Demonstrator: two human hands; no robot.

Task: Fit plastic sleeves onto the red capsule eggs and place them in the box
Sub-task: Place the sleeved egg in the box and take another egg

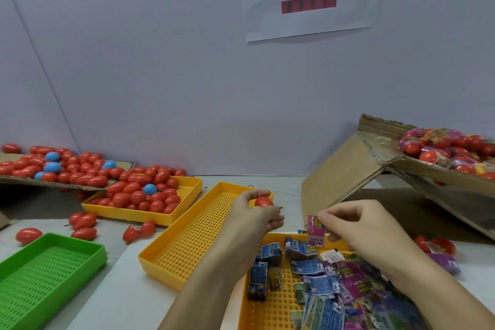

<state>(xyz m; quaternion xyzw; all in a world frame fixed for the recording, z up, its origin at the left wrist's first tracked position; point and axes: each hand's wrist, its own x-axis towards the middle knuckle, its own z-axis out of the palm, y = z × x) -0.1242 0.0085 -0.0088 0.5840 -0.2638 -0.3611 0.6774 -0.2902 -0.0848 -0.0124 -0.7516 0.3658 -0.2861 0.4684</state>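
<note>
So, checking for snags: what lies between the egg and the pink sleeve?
Nothing: in the head view, only bare table shows between the red egg and pink sleeve.

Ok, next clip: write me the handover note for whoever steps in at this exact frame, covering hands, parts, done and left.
Left hand grips one bare red capsule egg above the empty yellow tray.
Right hand pinches a pink plastic sleeve, held apart from the egg, not yet fitted.
More sleeves lie in the near yellow tray.
Bare eggs fill the far yellow tray and the cardboard sheet at left; a few lie loose on the table.
Done: sleeved eggs already sit in the cardboard box at right.
Left: sleeve this egg, box it, then work through the remaining bare eggs.
</note>
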